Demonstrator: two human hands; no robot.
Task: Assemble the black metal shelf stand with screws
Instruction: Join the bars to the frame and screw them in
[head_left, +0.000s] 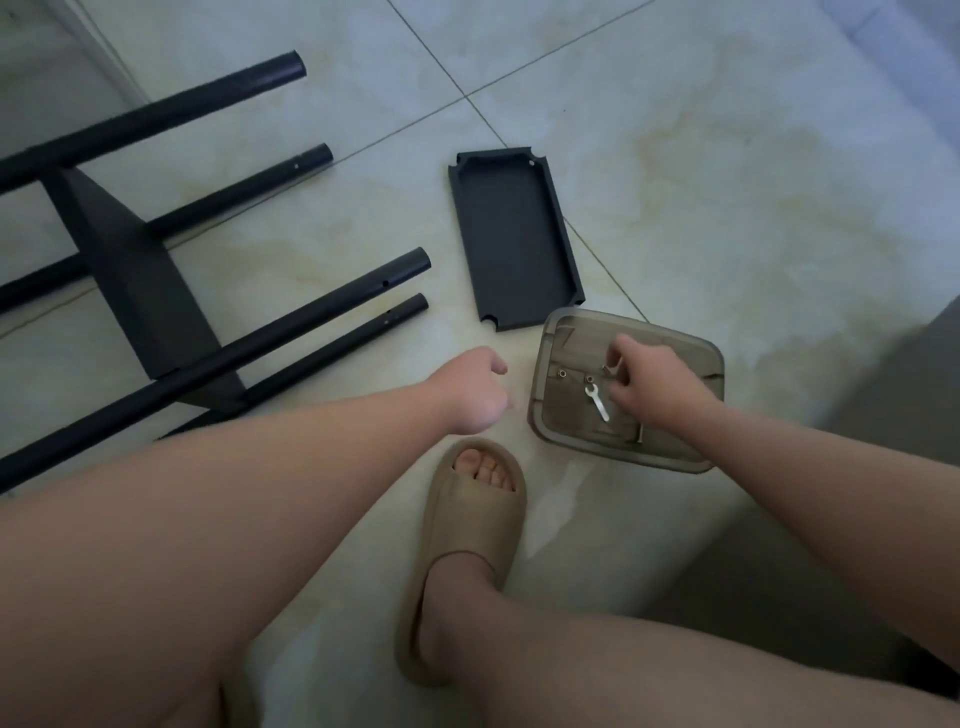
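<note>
The black metal stand (140, 280) lies on its side on the tiled floor at the left, one shelf fixed between its four tubes (332, 306), whose open ends point right. A loose black shelf tray (511, 239) lies flat in the middle. Just below it sits a translucent grey plastic tray (691, 358) holding screws (562, 372) and a small silver wrench (597, 402). My right hand (649, 384) reaches into this tray, fingertips pinching a small screw near its middle. My left hand (475, 395) hovers over the floor left of the tray, fingers curled, with nothing visible in it.
My foot in a tan slipper (467, 545) stands on the floor just below the plastic tray, with my knees at the bottom. A grey surface (893, 415) fills the right edge. Bare tile stretches to the upper right.
</note>
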